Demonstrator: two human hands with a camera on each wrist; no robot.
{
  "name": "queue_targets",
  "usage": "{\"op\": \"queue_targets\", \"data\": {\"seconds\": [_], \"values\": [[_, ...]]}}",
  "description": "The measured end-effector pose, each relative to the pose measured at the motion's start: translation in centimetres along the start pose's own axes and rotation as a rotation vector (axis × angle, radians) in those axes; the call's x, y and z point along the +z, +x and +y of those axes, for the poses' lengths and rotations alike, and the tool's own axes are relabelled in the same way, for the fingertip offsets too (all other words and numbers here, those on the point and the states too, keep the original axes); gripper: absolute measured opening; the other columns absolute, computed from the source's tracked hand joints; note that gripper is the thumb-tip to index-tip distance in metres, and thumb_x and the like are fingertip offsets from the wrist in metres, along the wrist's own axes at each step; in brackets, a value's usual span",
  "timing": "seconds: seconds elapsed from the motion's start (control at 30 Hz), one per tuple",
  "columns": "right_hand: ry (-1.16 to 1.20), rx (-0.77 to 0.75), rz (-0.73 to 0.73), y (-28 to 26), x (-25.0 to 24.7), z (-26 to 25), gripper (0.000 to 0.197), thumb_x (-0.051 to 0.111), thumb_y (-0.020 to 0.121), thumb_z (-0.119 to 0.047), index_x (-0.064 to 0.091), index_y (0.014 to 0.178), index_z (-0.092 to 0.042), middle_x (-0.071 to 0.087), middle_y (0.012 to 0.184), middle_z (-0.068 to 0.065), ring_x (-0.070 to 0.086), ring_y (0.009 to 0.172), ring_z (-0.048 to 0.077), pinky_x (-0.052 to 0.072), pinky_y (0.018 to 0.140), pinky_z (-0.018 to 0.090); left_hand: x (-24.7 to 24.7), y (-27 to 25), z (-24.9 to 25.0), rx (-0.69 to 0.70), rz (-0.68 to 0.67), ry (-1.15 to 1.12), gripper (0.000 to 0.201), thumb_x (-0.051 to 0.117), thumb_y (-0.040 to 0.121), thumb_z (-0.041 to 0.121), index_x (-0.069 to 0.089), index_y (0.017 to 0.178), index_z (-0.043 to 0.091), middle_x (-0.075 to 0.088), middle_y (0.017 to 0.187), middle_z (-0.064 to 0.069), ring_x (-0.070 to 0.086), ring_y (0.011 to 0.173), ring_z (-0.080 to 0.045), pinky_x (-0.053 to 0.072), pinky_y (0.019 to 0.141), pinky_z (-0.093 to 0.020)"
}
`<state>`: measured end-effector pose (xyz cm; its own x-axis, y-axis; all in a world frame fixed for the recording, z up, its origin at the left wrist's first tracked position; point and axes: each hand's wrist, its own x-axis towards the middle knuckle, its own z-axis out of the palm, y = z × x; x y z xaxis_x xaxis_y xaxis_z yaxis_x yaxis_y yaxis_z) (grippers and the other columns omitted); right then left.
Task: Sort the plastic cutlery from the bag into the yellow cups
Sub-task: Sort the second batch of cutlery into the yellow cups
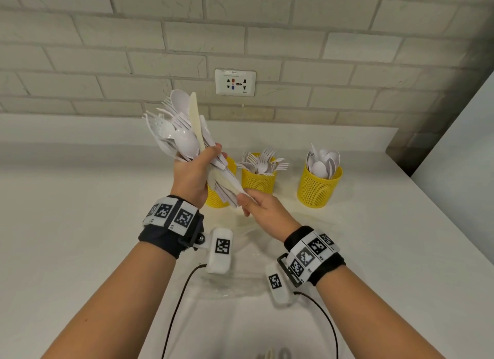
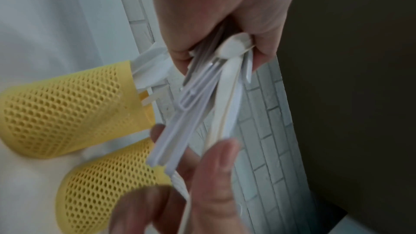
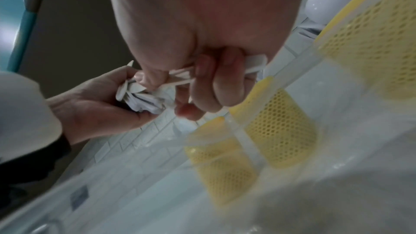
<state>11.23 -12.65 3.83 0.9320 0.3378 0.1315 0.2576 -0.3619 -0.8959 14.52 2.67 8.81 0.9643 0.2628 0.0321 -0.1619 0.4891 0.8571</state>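
White brick wall and a pale counter (image 1: pixel 80 211) frame the sorting: three yellow mesh cups stand in a row near the wall. The left hand (image 1: pixel 193 174) is wrapped tight around a mixed bundle of plastic cutlery (image 1: pixel 181 128), heads fanned upward so forks, spoons and a cream knife can be told apart at a glance. Handles hang below the fist, within reach of the right hand (image 1: pixel 256 206), whose thumb and fingertips pinch the end of one cream handle (image 1: pixel 232 185), apparently to draw that single piece out of the bunch. Holding the bundle directly over the left cup (image 1: pixel 217 195) keeps the drop short; that cup is mostly hidden behind the hands, though flat handles jut from it in the left wrist view. Forks fill the middle cup (image 1: pixel 258 182) and spoons the right cup (image 1: pixel 319 187), suggesting the knife belongs in the left one. A clear bag (image 1: pixel 240 278) lies slack on the counter beneath the wrists, seemingly emptied.
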Motion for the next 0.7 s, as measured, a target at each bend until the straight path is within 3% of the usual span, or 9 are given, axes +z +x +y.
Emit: {"op": "queue_targets", "data": {"seconds": [0.1,0.27,0.4,0.53,0.6,0.7], "values": [[0.087,0.001,0.007,0.1,-0.2,1.2,0.015,0.048,0.097,-0.025,0.061,0.099,-0.032,0.047,0.052,-0.019,0.04,0.052,-0.001,0.035,0.059,0.011,-0.5,0.6,0.5,0.037,0.033,-0.026,0.011,0.065,0.083,-0.002,0.06,0.088,0.006,0.065,0.061,-0.003,0.067,0.061,-0.018,0.055,0.062,-0.031],[0.095,0.006,0.093,0.3,-0.8,2.1,0.023,0.045,0.098,-0.02,0.063,0.086,-0.029,0.036,0.059,-0.007,0.033,0.053,0.007,0.031,0.057,0.021,-1.7,1.5,1.6,0.072,0.109,-0.066,0.019,0.064,0.083,-0.003,0.059,0.097,0.009,0.066,0.072,-0.005,0.07,0.067,-0.019,0.058,0.068,-0.033],[0.211,-0.059,0.204,1.2,-1.9,0.4,0.019,0.037,0.101,-0.016,0.055,0.1,-0.023,0.037,0.063,-0.004,0.036,0.051,0.003,0.033,0.054,0.017,-2.2,1.3,1.6,0.06,0.097,0.035,0.016,0.065,0.083,0.0,0.059,0.091,0.012,0.07,0.067,0.0,0.071,0.069,-0.018,0.058,0.067,-0.032],[0.445,-0.165,0.294,3.5,-3.0,-3.2,0.024,0.027,0.103,-0.02,0.049,0.094,-0.02,0.033,0.064,0.001,0.032,0.056,0.013,0.031,0.055,0.026,-2.8,1.1,1.1,0.033,0.038,0.11,0.015,0.065,0.083,0.0,0.061,0.095,0.007,0.07,0.066,-0.001,0.07,0.067,-0.018,0.057,0.063,-0.03],[0.49,-0.195,0.326,5.2,-3.2,-5.0,0.024,0.026,0.103,-0.019,0.048,0.093,-0.021,0.038,0.069,0.0,0.038,0.06,0.013,0.037,0.059,0.025,-3.2,1.1,1.1,0.021,0.022,0.14,0.019,0.065,0.083,-0.001,0.06,0.102,0.001,0.069,0.068,-0.004,0.071,0.066,-0.017,0.056,0.061,-0.029],[0.469,-0.224,0.366,8.4,-2.2,-6.6,0.02,0.028,0.102,-0.015,0.046,0.096,-0.021,0.048,0.076,-0.001,0.05,0.071,0.013,0.046,0.075,0.025,-3.8,1.0,1.3,0.009,0.003,0.169,0.024,0.064,0.084,-0.003,0.059,0.107,-0.001,0.066,0.076,-0.01,0.07,0.063,-0.017,0.056,0.059,-0.027]]}}
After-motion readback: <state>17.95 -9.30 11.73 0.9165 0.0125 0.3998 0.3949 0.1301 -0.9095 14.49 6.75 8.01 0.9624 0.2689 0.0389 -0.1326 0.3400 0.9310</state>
